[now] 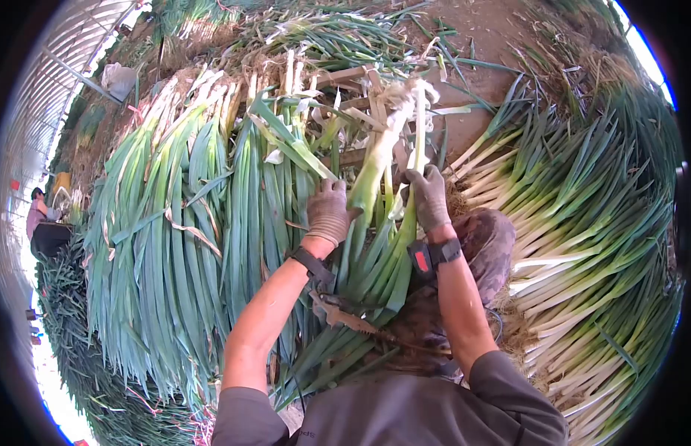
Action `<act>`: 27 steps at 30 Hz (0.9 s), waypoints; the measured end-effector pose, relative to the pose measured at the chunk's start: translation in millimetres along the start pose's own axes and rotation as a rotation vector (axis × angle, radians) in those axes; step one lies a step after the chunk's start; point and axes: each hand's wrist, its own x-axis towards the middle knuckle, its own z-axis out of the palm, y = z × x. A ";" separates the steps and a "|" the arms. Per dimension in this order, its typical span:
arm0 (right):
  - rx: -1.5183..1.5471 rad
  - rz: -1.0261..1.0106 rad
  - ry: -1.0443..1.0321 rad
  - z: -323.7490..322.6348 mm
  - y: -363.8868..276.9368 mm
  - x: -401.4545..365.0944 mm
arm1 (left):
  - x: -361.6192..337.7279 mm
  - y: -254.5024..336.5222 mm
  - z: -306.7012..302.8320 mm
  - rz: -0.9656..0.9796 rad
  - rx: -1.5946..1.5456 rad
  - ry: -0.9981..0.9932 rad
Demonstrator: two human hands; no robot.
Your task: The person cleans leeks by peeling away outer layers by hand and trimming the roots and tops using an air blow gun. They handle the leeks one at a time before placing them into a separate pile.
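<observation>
Both my hands wear brown gloves. My left hand is closed at the lower end of a peeled-back green leaf, left of a thick leek bundle. My right hand is closed round a single leek, whose white end points up beside the bundle. Green leaves from these leeks hang down between my forearms. Behind them stands a wooden frame with loose leaf scraps on it.
Long leeks lie in a row at the left. More leeks with white stalks and roots are piled at the right. A toothed metal tool rests near my lap. Another person is at the far left.
</observation>
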 end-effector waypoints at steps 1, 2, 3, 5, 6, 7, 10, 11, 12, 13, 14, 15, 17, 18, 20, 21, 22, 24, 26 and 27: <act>0.010 0.010 -0.031 1.7 -2.4 -1.1 | 4.7 0.5 2.7 -0.061 -0.028 -0.083; 0.017 0.029 -0.059 7.7 -15.0 -11.2 | 6.9 2.8 6.6 -0.124 -0.058 -0.175; 0.025 0.051 -0.078 8.5 -20.1 -18.1 | 7.7 5.5 9.7 -0.181 -0.089 -0.273; -0.042 0.090 -0.046 7.1 4.9 -2.2 | 11.2 9.6 19.3 -0.175 -0.128 -0.359; -0.088 0.110 -0.027 3.9 23.7 6.0 | 14.8 13.2 23.8 -0.175 -0.079 -0.358; -0.135 0.131 -0.011 1.9 36.4 12.7 | 18.3 15.1 26.2 -0.178 -0.031 -0.355; -0.349 0.094 -0.037 -0.8 66.7 19.7 | 39.7 5.4 6.7 -0.086 -0.014 -0.447; -0.428 0.051 -0.031 -1.7 83.8 25.7 | 49.3 -0.1 0.6 -0.045 0.007 -0.495; -0.546 0.001 -0.005 0.0 89.0 25.6 | 57.0 -5.7 -1.5 0.018 0.041 -0.486; -0.629 -0.012 0.013 0.1 93.4 25.1 | 62.5 -9.8 -4.0 0.035 0.074 -0.486; -0.711 -0.027 0.033 3.4 88.8 21.0 | 67.7 -9.4 -12.7 0.053 0.107 -0.485; -0.795 -0.043 0.055 6.6 82.6 18.1 | 75.5 -10.2 -21.2 0.073 0.139 -0.483; -0.743 0.026 0.053 10.1 75.2 16.9 | 110.3 -41.5 -26.6 0.122 -0.032 -0.488; -0.698 0.078 0.051 10.7 76.1 16.6 | 127.4 -30.1 -74.9 -0.006 -0.023 -0.470; -0.593 0.127 0.046 10.8 82.3 18.0 | 178.9 -62.5 -111.6 -0.155 0.011 -0.122; -0.531 0.126 0.048 9.1 93.1 20.4 | 195.8 -66.0 -140.0 -0.218 0.124 0.001; -0.466 0.124 0.053 7.4 98.3 23.0 | 196.3 -60.7 -159.5 -0.148 0.393 0.197; -0.378 0.179 0.054 9.3 90.4 21.5 | 196.6 -55.9 -159.0 0.024 0.612 0.436; -0.379 0.177 0.065 13.2 93.2 23.4 | 196.2 -46.3 -130.4 0.221 0.518 0.519; -0.433 0.145 0.075 13.5 104.4 28.0 | 172.3 -18.5 -121.2 0.165 0.204 0.156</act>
